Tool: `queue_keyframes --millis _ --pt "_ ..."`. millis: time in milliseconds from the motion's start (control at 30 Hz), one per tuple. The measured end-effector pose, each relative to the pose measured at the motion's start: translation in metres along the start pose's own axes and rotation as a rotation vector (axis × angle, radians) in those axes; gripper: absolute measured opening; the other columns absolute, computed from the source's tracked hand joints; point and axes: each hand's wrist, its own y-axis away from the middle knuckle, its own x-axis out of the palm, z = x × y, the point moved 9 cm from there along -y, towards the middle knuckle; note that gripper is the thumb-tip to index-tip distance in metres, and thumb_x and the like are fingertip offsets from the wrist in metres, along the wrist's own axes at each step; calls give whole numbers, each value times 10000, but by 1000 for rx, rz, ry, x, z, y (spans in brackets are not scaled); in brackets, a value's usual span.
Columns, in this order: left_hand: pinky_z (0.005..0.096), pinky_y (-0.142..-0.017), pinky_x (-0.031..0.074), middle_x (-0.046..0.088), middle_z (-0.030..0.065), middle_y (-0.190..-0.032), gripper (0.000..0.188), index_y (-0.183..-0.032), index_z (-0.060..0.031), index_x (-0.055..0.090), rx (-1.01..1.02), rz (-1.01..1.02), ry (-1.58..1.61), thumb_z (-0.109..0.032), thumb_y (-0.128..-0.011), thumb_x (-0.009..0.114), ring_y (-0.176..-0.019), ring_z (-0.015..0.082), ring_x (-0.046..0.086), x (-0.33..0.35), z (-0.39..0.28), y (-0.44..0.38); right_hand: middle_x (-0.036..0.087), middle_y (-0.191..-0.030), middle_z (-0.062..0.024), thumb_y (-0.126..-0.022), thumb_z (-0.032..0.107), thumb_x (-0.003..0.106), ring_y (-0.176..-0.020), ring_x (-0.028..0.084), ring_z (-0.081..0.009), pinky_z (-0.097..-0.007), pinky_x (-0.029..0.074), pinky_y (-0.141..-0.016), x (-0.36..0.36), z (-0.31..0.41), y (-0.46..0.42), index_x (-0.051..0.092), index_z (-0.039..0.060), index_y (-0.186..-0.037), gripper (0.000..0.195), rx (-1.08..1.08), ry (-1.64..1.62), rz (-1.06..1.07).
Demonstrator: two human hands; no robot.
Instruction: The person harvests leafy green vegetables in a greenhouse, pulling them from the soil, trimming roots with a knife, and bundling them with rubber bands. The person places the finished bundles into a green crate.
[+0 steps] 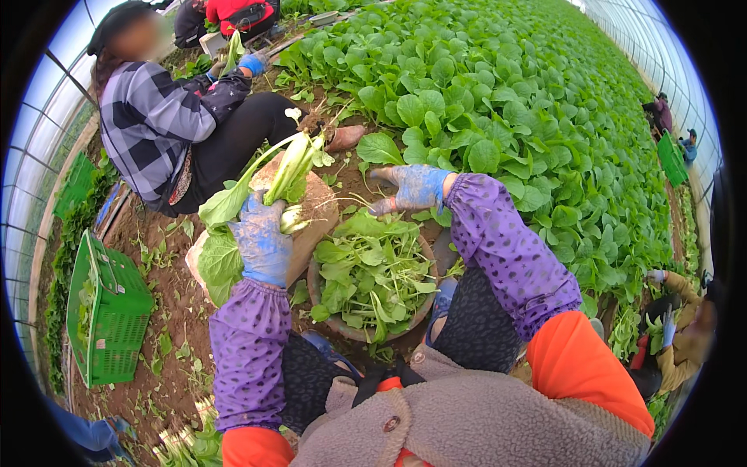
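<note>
My left hand (pixel 262 236), in a blue soiled glove, is closed around a bunch of leafy greens (pixel 295 163) with pale stems and earthy roots. The bunch lies over a light, blocky object (pixel 318 225) whose kind I cannot tell. My right hand (pixel 408 187), gloved too, has its fingers apart and holds nothing that I can see, above the far edge of a round tub (pixel 433 257). Loose leaves and thin stems (pixel 373 268) fill the tub between my feet. Thin roots or stems trail near my right fingers.
A dense bed of leafy greens (pixel 513 117) spreads ahead and right. A seated co-worker (pixel 157 117) is close at upper left. A green plastic crate (pixel 119 315) stands left, bundled greens (pixel 187 443) lie at lower left, and another co-worker (pixel 677 338) sits far right.
</note>
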Motion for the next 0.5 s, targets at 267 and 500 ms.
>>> queue_keyframes --millis 267,500 --pt "451 -820 388 507 75 -1130 318 -912 -158 629 98 78 -93 -82 -604 643 -963 272 537 -1 -27 0 608 -997 -156 -762 431 650 -868 590 -230 -324 446 -796 -52 36 -13 565 83 -1140 520 -376 -704 -459" --pt "464 -834 388 492 93 -1180 292 -902 -153 632 106 115 -58 -89 -617 633 -984 284 532 3 -31 3 650 -846 -77 -746 153 686 -773 605 -164 -280 474 -728 -47 9 -20 644 26 -1000 287 -231 -1043 -534"
